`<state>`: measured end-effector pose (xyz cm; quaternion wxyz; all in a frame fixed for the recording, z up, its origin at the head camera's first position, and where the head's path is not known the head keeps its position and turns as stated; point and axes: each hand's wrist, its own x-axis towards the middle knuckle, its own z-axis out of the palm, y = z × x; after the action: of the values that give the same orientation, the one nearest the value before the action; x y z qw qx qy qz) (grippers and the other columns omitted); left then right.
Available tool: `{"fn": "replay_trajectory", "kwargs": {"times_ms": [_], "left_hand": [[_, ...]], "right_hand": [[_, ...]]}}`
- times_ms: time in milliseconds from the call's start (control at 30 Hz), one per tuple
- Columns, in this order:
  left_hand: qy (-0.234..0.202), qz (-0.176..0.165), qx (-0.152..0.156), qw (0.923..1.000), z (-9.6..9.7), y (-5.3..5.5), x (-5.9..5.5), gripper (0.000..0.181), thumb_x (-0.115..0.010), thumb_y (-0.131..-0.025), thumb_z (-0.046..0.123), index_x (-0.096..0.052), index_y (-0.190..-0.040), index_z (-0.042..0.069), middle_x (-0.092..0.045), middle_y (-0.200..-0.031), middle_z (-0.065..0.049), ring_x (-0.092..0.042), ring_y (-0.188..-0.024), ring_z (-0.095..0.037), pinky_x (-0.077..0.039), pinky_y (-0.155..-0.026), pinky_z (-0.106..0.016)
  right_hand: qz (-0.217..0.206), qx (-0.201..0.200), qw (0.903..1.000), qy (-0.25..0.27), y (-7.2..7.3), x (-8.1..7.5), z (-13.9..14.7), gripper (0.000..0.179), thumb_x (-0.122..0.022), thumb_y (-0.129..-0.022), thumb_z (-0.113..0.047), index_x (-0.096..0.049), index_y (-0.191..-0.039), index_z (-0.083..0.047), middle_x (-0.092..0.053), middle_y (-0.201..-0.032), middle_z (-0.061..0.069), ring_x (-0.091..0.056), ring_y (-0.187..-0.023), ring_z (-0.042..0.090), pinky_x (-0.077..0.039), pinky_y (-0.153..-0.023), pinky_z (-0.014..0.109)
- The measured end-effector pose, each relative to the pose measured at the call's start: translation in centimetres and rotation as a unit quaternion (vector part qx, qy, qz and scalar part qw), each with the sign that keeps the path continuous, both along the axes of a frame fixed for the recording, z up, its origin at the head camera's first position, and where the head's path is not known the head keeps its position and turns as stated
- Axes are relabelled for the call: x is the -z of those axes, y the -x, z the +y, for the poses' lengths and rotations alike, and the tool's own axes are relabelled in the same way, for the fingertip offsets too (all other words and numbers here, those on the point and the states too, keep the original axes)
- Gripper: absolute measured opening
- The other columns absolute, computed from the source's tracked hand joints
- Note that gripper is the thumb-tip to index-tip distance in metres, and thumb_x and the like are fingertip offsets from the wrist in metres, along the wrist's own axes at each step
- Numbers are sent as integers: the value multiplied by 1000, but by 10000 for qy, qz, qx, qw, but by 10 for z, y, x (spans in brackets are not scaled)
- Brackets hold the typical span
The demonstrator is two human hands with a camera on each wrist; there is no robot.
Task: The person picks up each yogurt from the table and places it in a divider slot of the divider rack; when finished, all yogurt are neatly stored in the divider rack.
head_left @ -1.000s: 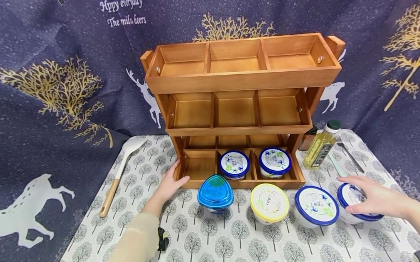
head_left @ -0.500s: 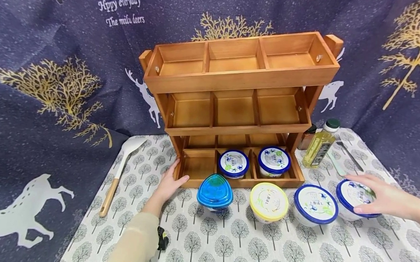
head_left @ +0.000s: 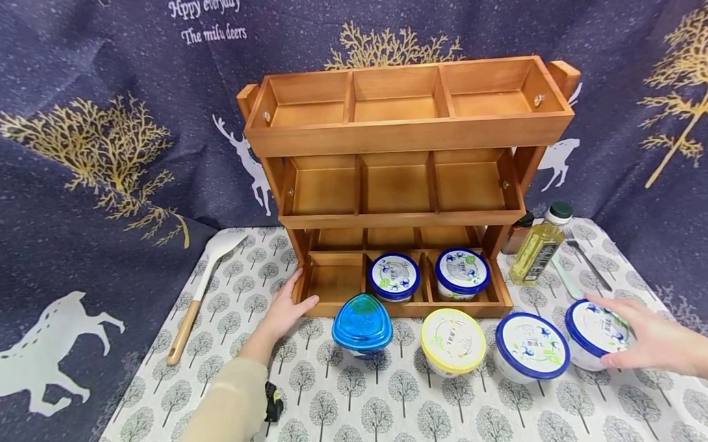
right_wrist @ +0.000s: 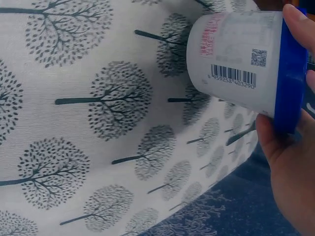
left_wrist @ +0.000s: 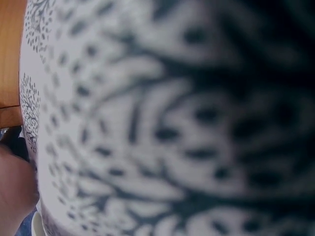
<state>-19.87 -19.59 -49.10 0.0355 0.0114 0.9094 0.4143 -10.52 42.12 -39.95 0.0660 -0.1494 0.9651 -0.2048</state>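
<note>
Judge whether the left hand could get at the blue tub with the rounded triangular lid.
Probably yes: the left hand rests by the brown wooden rack, and nothing stands between hand and blue tub.

Head cam: scene viewed from above, fwd + down, at mid dist.; rack [head_left: 409, 136], printed cloth [head_left: 376, 413], L hand [head_left: 285, 311] & R hand [head_left: 654, 337] taken in. L wrist cam: cloth faced v. close, mostly blurred; rack & L hand caught only at pic's L edge. R wrist cam: blue-lidded tub [right_wrist: 236, 59] viewed from near, side-on, pic turned sideways. Tub + R hand shared btwn head & R wrist views; rack + L hand btwn head & L wrist; cloth seen in all 3.
</note>
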Motion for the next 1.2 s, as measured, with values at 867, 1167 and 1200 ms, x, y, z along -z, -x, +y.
{"fn": "replay_trajectory", "kwargs": {"times_ms": [867,1167,1200], "left_hand": [[-6,38,19,10000,2,0,-3,84,-65,-83,48,-16,-150,35,-25,-150,-21,-17,-135,-45,-18,-99,-70],[-16,-24,30,10000,-1,0,4,88,-66,-81,52,-14,-150,35,-22,-151,-20,-15,-136,-46,-17,-99,-70],[-27,-16,19,10000,-2,0,4,88,-66,-81,52,-14,-150,35,-22,-151,-20,-15,-136,-45,-17,-100,-70]], "right_hand": [[1312,-514,9897,264,25,-71,-53,101,-87,-62,-24,-32,-144,-6,-37,-132,26,-31,-116,45,-27,-89,70],[1600,-791,9828,474,27,-83,-87,95,-88,-58,-25,-41,-139,-7,-45,-130,19,-39,-116,35,-31,-98,48],[1559,-787,9836,457,28,-87,-92,95,-89,-59,-26,-41,-139,-8,-44,-130,19,-39,-116,36,-33,-95,52]]}}
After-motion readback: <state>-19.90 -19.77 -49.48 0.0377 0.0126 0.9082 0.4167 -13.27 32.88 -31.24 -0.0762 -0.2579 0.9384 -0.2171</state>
